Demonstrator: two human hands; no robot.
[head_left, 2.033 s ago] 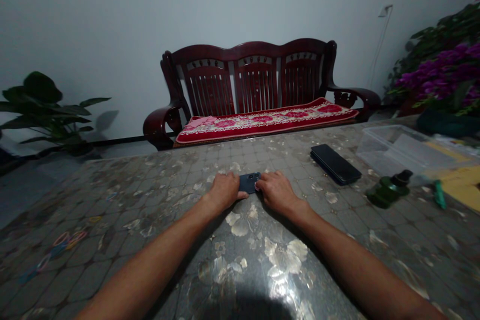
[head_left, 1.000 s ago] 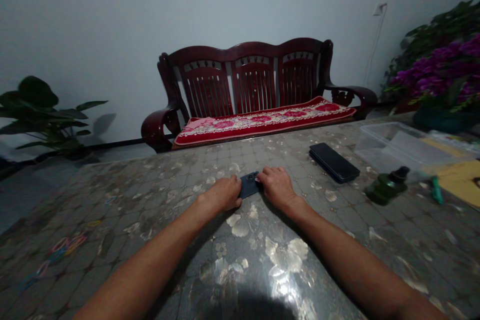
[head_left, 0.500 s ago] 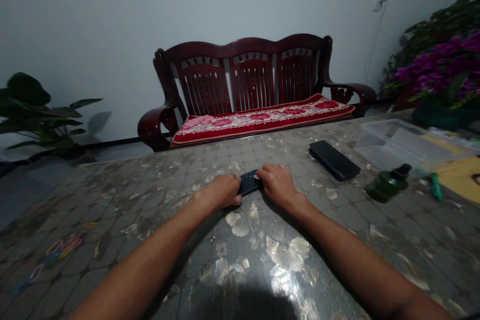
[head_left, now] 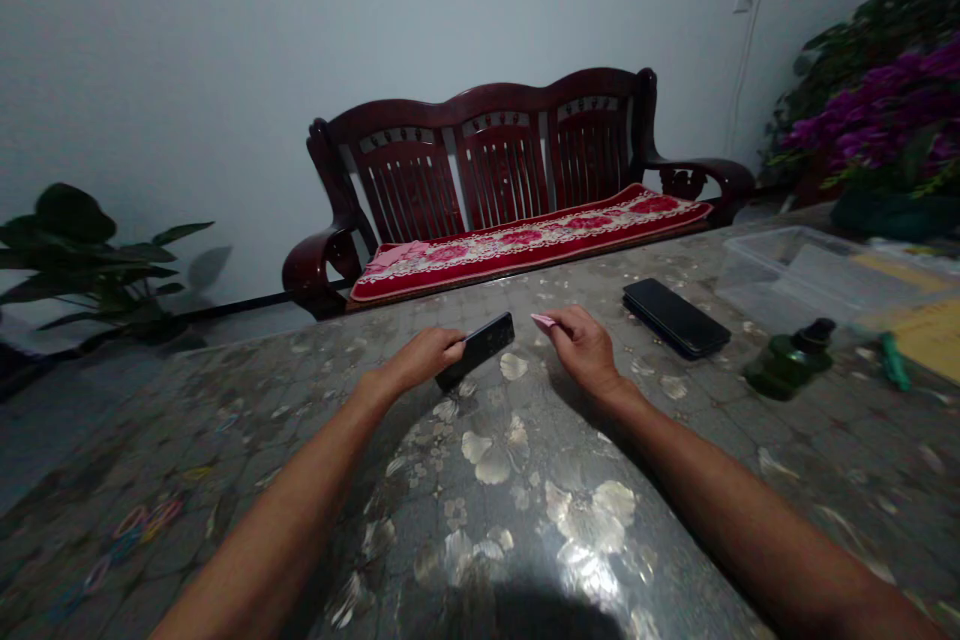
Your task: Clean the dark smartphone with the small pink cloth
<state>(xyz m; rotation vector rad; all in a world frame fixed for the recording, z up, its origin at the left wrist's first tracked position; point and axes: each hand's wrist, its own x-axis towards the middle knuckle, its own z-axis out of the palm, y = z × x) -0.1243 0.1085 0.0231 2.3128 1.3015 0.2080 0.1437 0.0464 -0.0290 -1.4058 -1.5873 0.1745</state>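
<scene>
One dark phone [head_left: 481, 350], tilted, juts rightward from left grip [head_left: 427, 357]

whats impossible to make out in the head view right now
All in the head view:
- phone: partly covered by the left hand
- pink item: mostly hidden in the grip of the right hand, too small to identify
- coloured loops: too blurred to count
- purple flowers: cut off by the right edge

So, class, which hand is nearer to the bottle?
The right hand, pinching a pink item, is nearer, to the left of the bottle; the left hand, holding a phone, is farther left, beyond the right hand.
</scene>
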